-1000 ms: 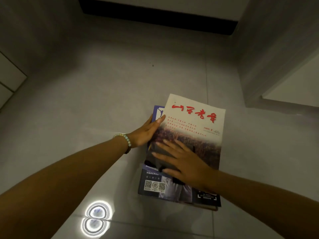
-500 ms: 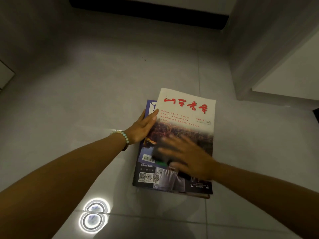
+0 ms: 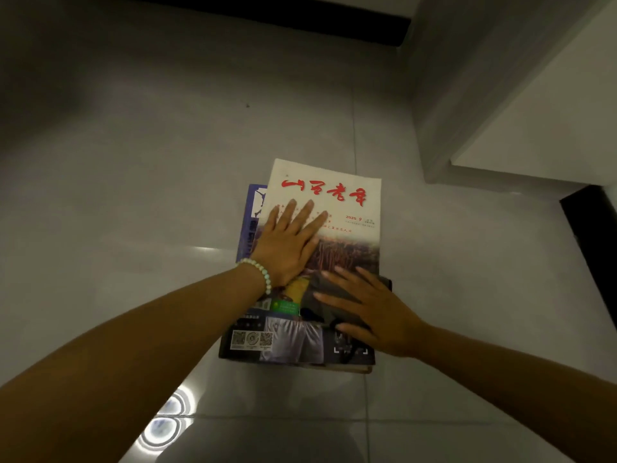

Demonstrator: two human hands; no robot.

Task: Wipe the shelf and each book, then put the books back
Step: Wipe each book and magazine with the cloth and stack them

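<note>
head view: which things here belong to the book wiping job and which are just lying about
Part of the job: top magazine; blue magazine under it; dark cloth; left hand pressing flat on the top magazine; right hand pressing the cloth.

Just there: bead bracelet; tiled floor; white unit at right (shelf or not, cannot tell); black skirting.

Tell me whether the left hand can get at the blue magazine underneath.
Likely yes, at its edge: the blue magazine sticks out beside the left hand, though the red-titled magazine covers much of it.
</note>
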